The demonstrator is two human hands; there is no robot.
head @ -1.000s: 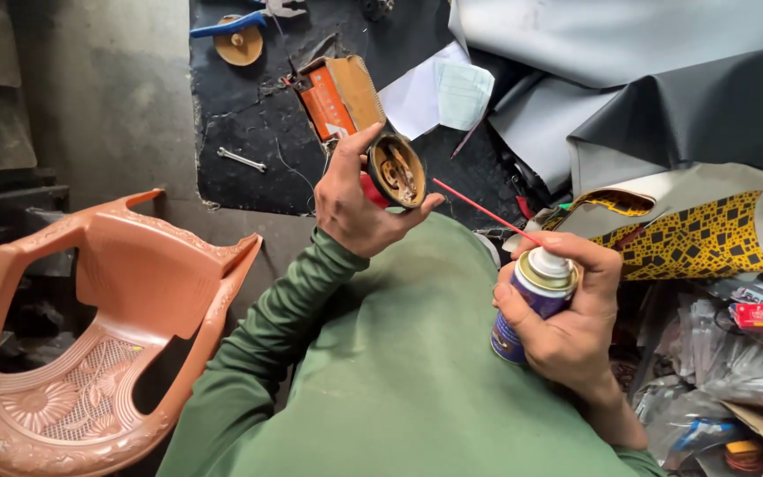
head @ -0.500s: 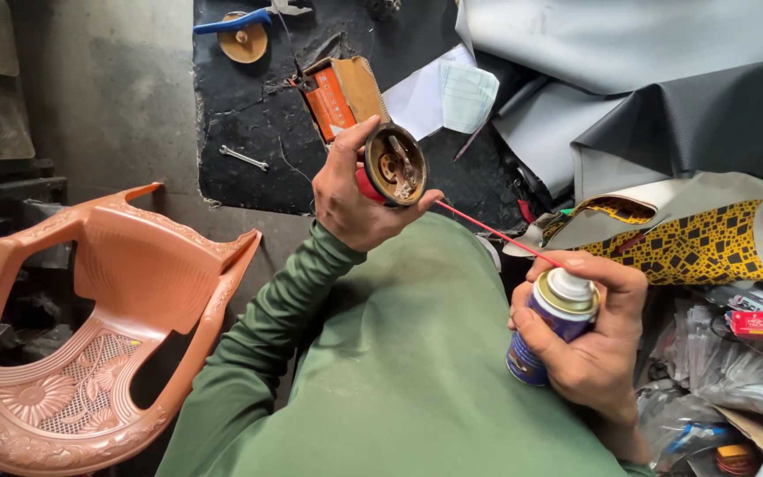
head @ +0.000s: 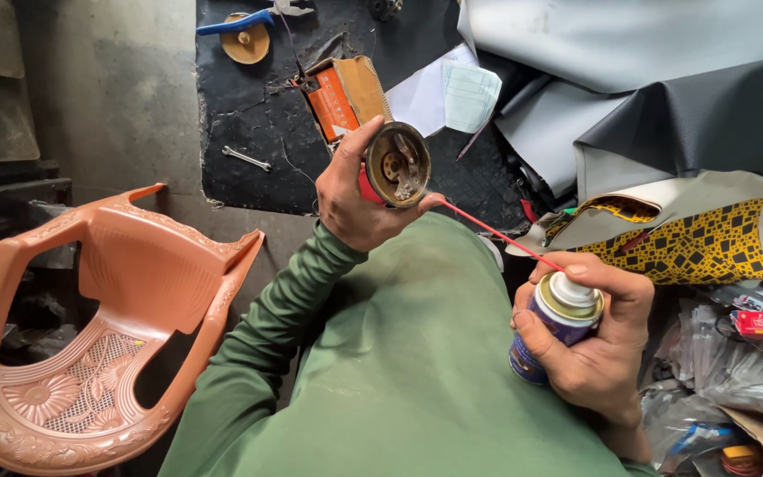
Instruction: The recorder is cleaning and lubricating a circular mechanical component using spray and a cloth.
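- The left hand [head: 355, 199] is curled tight around a round metal part [head: 396, 164], holding it up in front of the chest with its open, rusty face turned toward the camera; the thumb rests on the upper rim and the fingers wrap the red back of it.
- The right hand [head: 598, 344] is closed around a spray can [head: 554, 322], lower and to the right, with the forefinger laid over the white nozzle cap.
- A thin red straw [head: 496, 234] runs from the can's nozzle up and left, its far tip just at the lower edge of the round part.
- Both arms wear green sleeves [head: 249, 353].
- Further off on the black mat [head: 258, 141] lies an open orange cardboard box [head: 342, 93]; what is inside it I cannot tell.
- A small spanner [head: 245, 158] lies on the mat, well apart from the hands.
- An orange plastic chair [head: 90, 336] lies tipped over at the left.
- Yellow-and-black patterned sheet [head: 691, 243] lies beside the right hand.
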